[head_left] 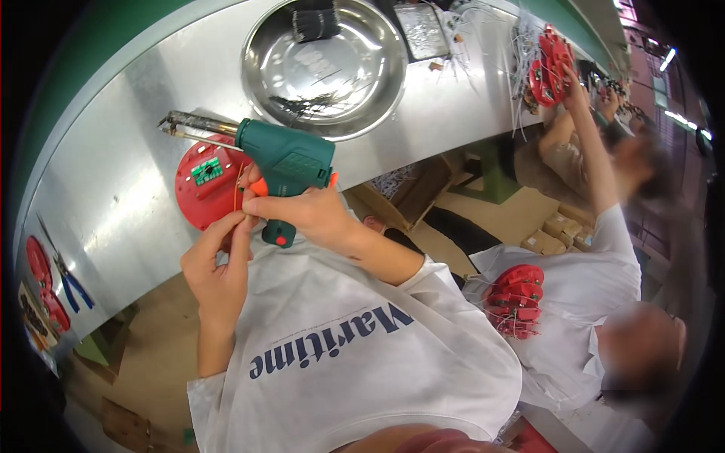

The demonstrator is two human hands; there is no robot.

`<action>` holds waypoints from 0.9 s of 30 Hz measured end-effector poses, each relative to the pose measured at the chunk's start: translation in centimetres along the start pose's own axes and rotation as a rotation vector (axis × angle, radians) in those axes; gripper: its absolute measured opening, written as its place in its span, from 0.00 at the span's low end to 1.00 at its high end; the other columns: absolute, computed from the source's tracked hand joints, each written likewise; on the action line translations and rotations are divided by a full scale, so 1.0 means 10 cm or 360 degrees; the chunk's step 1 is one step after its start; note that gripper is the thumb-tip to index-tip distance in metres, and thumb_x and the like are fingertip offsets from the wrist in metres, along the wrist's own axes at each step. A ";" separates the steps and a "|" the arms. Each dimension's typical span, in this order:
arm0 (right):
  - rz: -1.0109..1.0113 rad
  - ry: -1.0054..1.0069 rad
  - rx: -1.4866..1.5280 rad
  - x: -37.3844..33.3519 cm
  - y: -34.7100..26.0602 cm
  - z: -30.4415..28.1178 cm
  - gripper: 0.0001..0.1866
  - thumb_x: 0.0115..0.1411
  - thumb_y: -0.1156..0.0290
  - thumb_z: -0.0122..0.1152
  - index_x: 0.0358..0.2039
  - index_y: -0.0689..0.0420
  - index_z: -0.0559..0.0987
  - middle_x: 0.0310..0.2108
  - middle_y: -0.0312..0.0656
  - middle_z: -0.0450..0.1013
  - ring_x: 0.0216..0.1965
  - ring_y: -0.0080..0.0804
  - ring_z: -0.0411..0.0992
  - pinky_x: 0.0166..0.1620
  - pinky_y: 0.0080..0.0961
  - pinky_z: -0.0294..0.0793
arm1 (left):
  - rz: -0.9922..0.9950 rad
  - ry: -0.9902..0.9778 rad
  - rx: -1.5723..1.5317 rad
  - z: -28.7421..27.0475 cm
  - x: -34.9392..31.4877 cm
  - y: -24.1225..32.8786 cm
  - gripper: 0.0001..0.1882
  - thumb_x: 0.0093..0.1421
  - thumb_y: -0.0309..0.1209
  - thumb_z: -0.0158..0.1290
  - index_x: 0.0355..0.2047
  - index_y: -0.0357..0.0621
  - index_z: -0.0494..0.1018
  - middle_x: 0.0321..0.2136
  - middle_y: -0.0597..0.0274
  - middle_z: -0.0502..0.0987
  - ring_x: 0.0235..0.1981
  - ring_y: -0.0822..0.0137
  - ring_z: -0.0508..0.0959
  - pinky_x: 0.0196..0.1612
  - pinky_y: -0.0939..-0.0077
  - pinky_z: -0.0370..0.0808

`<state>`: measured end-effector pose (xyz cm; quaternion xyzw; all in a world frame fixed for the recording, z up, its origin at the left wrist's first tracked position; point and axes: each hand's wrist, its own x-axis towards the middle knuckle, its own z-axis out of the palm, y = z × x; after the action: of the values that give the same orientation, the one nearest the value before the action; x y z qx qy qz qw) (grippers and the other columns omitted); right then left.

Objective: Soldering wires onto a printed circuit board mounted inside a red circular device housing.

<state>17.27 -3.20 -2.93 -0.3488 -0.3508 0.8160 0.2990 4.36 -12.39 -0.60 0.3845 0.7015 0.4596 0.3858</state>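
Note:
My right hand [306, 215] is wrapped about the grip of a green pistol-shaped soldering gun [283, 155] with an orange trigger. The gun's metal tip [185, 121] points left, above the steel table. My left hand [215, 260] is closed, its thumb and fingertips pinching a thin orange wire [236, 192] where they meet the right thumb. Just beyond my hands a round red plastic housing [198, 202] lies on the table, with a small green circuit board [205, 171] on it. The gun and my hands cover part of the housing.
A large steel basin [377, 113] holding dark thin wires stands at the far middle. Pliers [72, 287] and red parts [39, 260] lie at the left. A person on the right holds another red housing [550, 68]. Beyond the table's near edge is an open cardboard box [400, 189].

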 end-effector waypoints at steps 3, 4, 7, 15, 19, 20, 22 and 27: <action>0.0070 -0.0006 0.0072 -0.01 0.02 0.01 0.13 0.51 0.82 0.64 0.38 0.60 0.73 0.40 0.38 0.71 0.41 0.24 0.72 0.43 0.21 0.74 | 0.0016 0.0036 0.0012 -0.03 0.01 -0.03 0.04 0.56 0.19 0.56 0.34 0.34 0.77 0.22 0.64 0.77 0.21 0.80 0.71 0.23 0.87 0.65; 0.0069 -0.0008 0.0104 -0.02 0.01 0.03 0.14 0.51 0.82 0.64 0.38 0.60 0.74 0.40 0.38 0.71 0.41 0.24 0.72 0.43 0.21 0.74 | 0.0020 0.0033 0.0041 -0.05 0.01 -0.05 0.04 0.56 0.19 0.56 0.34 0.34 0.77 0.23 0.64 0.78 0.21 0.80 0.71 0.24 0.87 0.65; -0.0002 -0.0007 0.0056 -0.01 0.04 0.04 0.13 0.52 0.80 0.64 0.38 0.60 0.74 0.40 0.37 0.71 0.40 0.24 0.72 0.42 0.21 0.74 | 0.0042 0.0038 0.0045 -0.06 0.00 -0.05 0.04 0.56 0.19 0.56 0.33 0.34 0.76 0.23 0.64 0.77 0.21 0.80 0.71 0.24 0.88 0.65; 0.0034 0.0082 0.0277 -0.03 0.10 0.15 0.11 0.52 0.80 0.65 0.36 0.60 0.75 0.32 0.35 0.74 0.31 0.21 0.73 0.31 0.19 0.76 | 0.0113 0.0034 0.0029 -0.08 -0.03 -0.10 0.03 0.56 0.19 0.56 0.32 0.34 0.76 0.23 0.65 0.77 0.21 0.81 0.70 0.23 0.88 0.64; 0.0046 0.0031 0.0320 -0.03 0.09 0.14 0.11 0.52 0.79 0.65 0.36 0.59 0.75 0.33 0.34 0.74 0.33 0.19 0.73 0.34 0.19 0.76 | 0.0192 0.0106 0.0076 -0.05 -0.04 -0.10 0.04 0.56 0.20 0.56 0.33 0.34 0.77 0.25 0.64 0.78 0.22 0.81 0.71 0.23 0.88 0.63; 0.0011 0.0036 0.0292 -0.03 0.10 0.14 0.11 0.52 0.79 0.65 0.36 0.59 0.75 0.34 0.33 0.74 0.34 0.19 0.72 0.35 0.18 0.75 | 0.0179 0.0154 0.0107 -0.04 -0.04 -0.09 0.04 0.56 0.20 0.57 0.32 0.35 0.78 0.26 0.63 0.79 0.22 0.81 0.71 0.24 0.89 0.63; -0.0032 0.0043 0.0265 -0.02 0.11 0.14 0.11 0.52 0.79 0.65 0.36 0.59 0.75 0.34 0.33 0.74 0.35 0.18 0.72 0.36 0.18 0.75 | 0.0120 0.0210 0.0127 -0.01 -0.06 -0.06 0.04 0.56 0.20 0.57 0.32 0.34 0.78 0.26 0.62 0.79 0.23 0.80 0.72 0.24 0.88 0.65; 0.0029 0.0068 0.0249 -0.02 0.09 0.14 0.10 0.53 0.78 0.65 0.36 0.59 0.76 0.34 0.32 0.73 0.35 0.18 0.71 0.37 0.18 0.74 | 0.0315 0.0322 0.0186 0.02 -0.05 -0.06 0.04 0.55 0.18 0.57 0.32 0.33 0.78 0.27 0.59 0.80 0.23 0.76 0.74 0.26 0.86 0.68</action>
<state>16.08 -4.43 -2.83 -0.3449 -0.2762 0.8360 0.3252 4.63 -12.94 -1.15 0.4254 0.7210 0.4903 0.2427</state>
